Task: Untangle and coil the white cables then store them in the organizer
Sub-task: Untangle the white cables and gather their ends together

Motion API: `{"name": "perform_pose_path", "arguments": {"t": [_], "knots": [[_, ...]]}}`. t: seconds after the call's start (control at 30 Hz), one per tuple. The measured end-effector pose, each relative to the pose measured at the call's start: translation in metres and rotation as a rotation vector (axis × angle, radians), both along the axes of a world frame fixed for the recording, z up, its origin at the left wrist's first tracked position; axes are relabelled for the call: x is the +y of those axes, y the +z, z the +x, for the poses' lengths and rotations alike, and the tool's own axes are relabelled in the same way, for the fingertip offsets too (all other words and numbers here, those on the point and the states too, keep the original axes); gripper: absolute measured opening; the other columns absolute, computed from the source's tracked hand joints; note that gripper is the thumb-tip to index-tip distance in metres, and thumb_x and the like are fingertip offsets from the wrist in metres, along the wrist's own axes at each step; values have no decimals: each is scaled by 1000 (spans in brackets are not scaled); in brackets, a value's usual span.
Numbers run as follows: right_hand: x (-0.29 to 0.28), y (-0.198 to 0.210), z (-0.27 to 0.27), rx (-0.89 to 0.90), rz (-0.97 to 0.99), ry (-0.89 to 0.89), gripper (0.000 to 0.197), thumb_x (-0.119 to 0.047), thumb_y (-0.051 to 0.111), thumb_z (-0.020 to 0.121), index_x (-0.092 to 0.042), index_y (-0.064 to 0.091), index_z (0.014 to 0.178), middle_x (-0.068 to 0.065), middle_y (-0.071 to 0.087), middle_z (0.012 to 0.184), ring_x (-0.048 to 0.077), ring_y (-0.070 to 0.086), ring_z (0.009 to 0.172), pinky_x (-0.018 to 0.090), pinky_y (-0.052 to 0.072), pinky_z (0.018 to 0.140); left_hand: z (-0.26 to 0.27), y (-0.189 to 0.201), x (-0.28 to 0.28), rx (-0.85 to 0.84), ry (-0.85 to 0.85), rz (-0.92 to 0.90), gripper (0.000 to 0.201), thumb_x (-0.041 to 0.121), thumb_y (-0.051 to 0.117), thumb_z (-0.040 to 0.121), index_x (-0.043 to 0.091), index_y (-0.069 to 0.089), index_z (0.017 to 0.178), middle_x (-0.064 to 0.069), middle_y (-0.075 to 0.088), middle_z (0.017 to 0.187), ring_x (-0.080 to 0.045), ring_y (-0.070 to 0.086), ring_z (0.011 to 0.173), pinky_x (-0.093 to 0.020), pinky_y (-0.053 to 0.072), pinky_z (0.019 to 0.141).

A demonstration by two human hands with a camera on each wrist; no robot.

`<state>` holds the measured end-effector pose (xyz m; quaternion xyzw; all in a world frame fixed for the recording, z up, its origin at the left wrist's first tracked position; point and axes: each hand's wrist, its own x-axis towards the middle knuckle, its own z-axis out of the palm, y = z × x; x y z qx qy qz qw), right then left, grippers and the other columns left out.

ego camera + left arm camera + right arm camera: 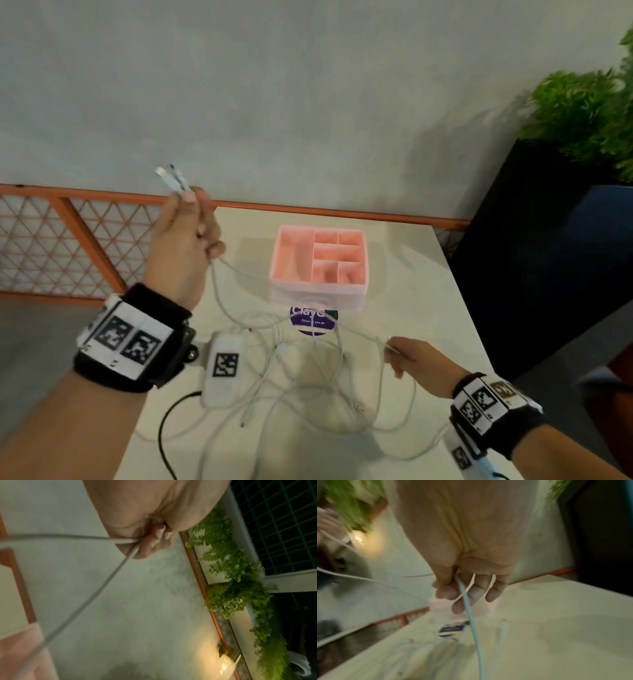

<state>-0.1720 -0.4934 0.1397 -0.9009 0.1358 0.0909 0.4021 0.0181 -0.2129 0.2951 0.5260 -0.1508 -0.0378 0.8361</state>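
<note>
A tangle of white cables [308,387] lies on the pale table [428,308] in front of a pink organizer [318,265] with several compartments. My left hand [190,233] is raised above the table's left side and grips a white cable [96,586] in its fist, with two plug ends [171,176] sticking out above the fingers. The cable runs down from that fist to the tangle. My right hand [407,356] is low at the right of the tangle and pinches another stretch of white cable [471,615] between thumb and fingers.
A round purple sticker [313,320] lies just in front of the organizer. A black cable [168,431] hangs off the table's near left edge. An orange lattice rail [68,240] runs behind; a dark planter with green plants [582,113] stands right.
</note>
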Motion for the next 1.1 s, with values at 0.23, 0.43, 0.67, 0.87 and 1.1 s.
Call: {"name": "perform_pose_path", "arguments": {"t": [0.23, 0.43, 0.67, 0.87, 1.1], "knots": [[-14, 25, -4, -78, 85, -145, 33, -21, 40, 98, -22, 61, 73, 3, 44, 65, 17, 41, 58, 32, 42, 61, -4, -6, -1, -80, -49, 401, 24, 28, 46, 96, 27, 61, 77, 14, 36, 46, -3, 27, 43, -19, 21, 42], [54, 114, 30, -352, -30, 147, 30, -34, 40, 97, -18, 58, 79, -4, 36, 61, 10, 33, 56, 22, 33, 54, -49, -42, -43, -385, -444, 864, 26, 50, 72, 73, 32, 66, 90, 16, 47, 54, -3, 38, 49, -20, 28, 53], [66, 121, 27, -337, 90, 182, 32, -40, 39, 93, -17, 60, 85, -3, 40, 65, 6, 35, 59, 21, 37, 57, -50, -43, -48, -436, -505, 818, 21, 30, 70, 81, 32, 61, 100, 13, 48, 51, -2, 43, 50, -13, 30, 54], [40, 92, 26, -283, 37, 83, 26, -27, 41, 98, -17, 58, 81, -3, 40, 65, 10, 36, 59, 21, 35, 58, -35, -36, -37, -478, -308, 833, 33, 29, 62, 87, 25, 48, 57, 11, 38, 50, -5, 32, 46, -18, 24, 47], [-26, -3, 1, -98, -49, -238, 38, -8, 37, 97, -27, 54, 69, -6, 54, 64, 12, 52, 61, 34, 42, 75, -4, -23, -5, -268, 102, 555, 27, 35, 58, 89, 10, 64, 80, 13, 32, 44, -2, 28, 42, -29, 23, 50]]}}
